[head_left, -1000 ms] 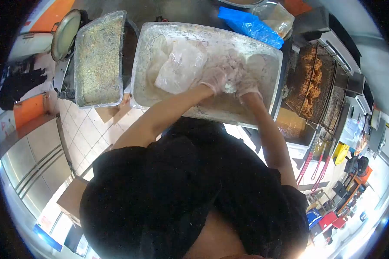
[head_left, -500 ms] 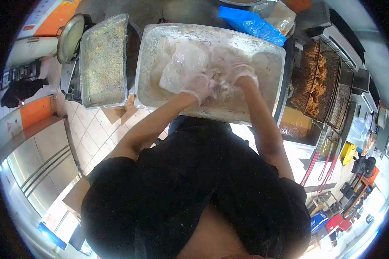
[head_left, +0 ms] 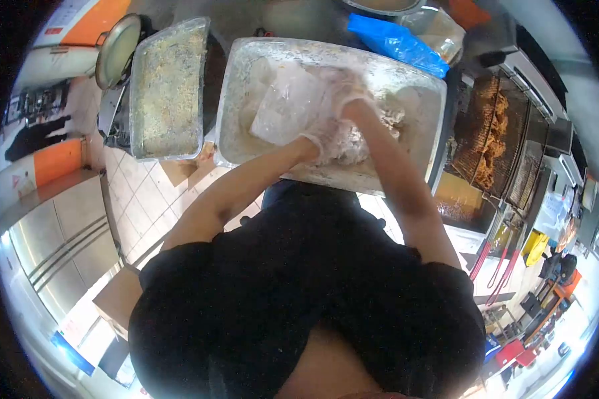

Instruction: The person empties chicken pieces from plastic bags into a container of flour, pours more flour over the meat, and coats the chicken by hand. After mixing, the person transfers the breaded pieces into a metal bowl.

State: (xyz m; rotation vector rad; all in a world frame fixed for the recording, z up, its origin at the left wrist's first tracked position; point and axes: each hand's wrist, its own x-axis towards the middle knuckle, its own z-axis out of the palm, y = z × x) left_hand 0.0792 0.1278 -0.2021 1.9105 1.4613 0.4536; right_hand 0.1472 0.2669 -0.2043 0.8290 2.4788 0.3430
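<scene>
A large white tub [head_left: 227,100] in front of me holds pale flour and a clear plastic bag [head_left: 283,106] that lies on its left side. Both my hands wear thin see-through gloves and are inside the tub. My left hand [head_left: 321,136] is low, beside the bag's right edge and next to some flour-coated pieces [head_left: 354,147], whose kind I cannot make out. Farther back, my right hand [head_left: 347,92] is over the flour near the bag's upper right. Motion blur smears the fingers of both hands, so their grip does not show.
To the left stands a crumb-dusted clear tub [head_left: 168,93], with a round pan [head_left: 118,53] beyond it. A blue plastic bag [head_left: 398,45] lies behind the white tub. On the right, fried pieces [head_left: 494,136] sit in wire baskets [head_left: 469,130] by a fryer with oil [head_left: 460,196].
My right hand has moved left and away from me, toward the bag. Coated pieces at the tub's middle right are now uncovered. My left hand has shifted only slightly.
</scene>
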